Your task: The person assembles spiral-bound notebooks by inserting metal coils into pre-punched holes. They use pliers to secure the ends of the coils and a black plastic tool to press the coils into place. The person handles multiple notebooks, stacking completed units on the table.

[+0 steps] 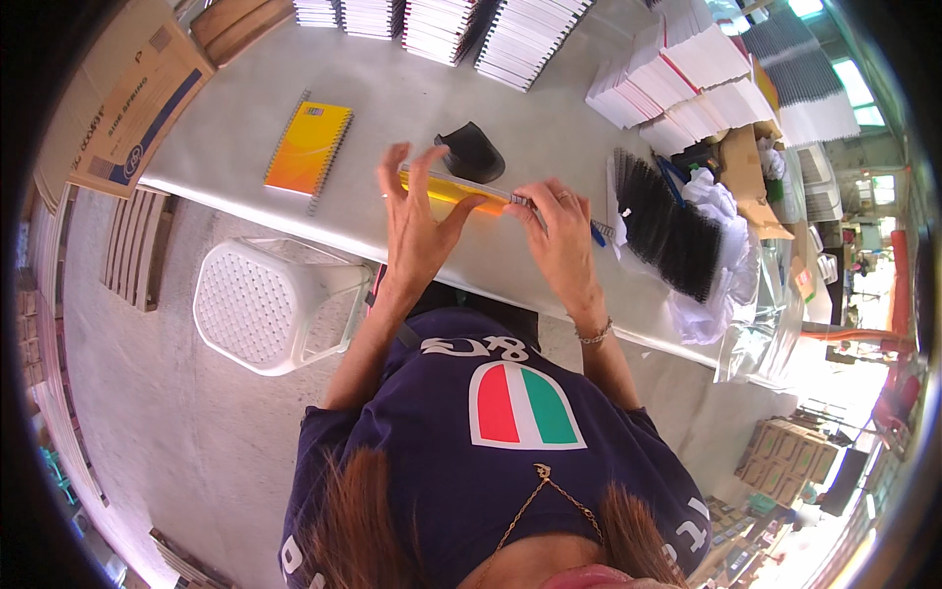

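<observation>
A yellow-orange notebook (pixel 446 189) is tilted nearly edge-on over the near edge of the table. My left hand (pixel 420 221) grips it, thumb along its near side and fingers raised behind. At its right end, my right hand (pixel 561 236) pinches a thin metal spiral coil (pixel 517 199). More coil (pixel 605 230) sticks out past the right hand, beside a small blue item (pixel 598 237) that is mostly hidden. Just behind the notebook lies a black curved piece (pixel 471 152). Another yellow-orange spiral notebook (pixel 309 147) lies flat to the left, a coil end jutting from its near corner.
Stacks of spiral-bound books (pixel 437 29) line the table's far side. White paper stacks (pixel 677 74) stand at far right. A bundle of black coils (pixel 667 221) rests on white wrapping at right. A cardboard box (pixel 132 108) is at left; a white stool (pixel 255 304) stands below the table.
</observation>
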The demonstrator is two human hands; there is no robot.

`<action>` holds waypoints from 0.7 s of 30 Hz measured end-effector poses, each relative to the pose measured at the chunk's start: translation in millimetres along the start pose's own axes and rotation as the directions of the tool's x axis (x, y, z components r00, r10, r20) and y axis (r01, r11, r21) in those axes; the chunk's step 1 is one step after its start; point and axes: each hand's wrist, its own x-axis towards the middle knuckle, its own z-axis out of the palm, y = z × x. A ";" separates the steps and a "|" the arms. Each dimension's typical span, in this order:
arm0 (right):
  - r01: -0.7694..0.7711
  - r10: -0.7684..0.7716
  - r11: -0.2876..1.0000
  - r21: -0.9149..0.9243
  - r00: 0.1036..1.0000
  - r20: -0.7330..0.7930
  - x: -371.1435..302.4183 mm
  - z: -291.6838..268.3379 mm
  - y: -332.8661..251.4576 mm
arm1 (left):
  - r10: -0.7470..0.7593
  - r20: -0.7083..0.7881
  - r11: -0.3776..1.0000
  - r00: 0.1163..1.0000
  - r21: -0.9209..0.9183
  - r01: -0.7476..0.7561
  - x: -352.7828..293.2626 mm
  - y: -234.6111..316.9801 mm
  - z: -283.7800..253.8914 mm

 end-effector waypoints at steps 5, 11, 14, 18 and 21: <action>-0.153 0.064 0.954 0.258 0.945 0.322 20.7 -17.0 13.6 | -0.028 0.215 0.990 0.976 -0.129 0.057 -2.4 -16.1 -13.4; 0.137 -0.162 0.979 0.152 0.973 0.165 61.1 30.9 23.1 | -0.001 0.214 0.992 0.977 -0.123 0.028 7.6 -19.4 -35.0; 0.213 -0.172 0.971 -0.108 0.936 0.307 62.6 24.9 35.2 | 0.002 0.218 0.997 0.976 -0.081 0.016 10.4 -25.3 -42.7; 0.045 -0.052 0.999 0.026 0.892 0.448 60.3 5.3 69.4 | 0.009 0.217 0.997 0.976 -0.079 0.009 13.3 -24.6 -50.6; -0.040 0.013 0.997 0.068 0.932 0.362 52.3 14.5 49.9 | -0.050 0.230 0.996 0.972 -0.062 0.066 15.5 -25.6 -45.6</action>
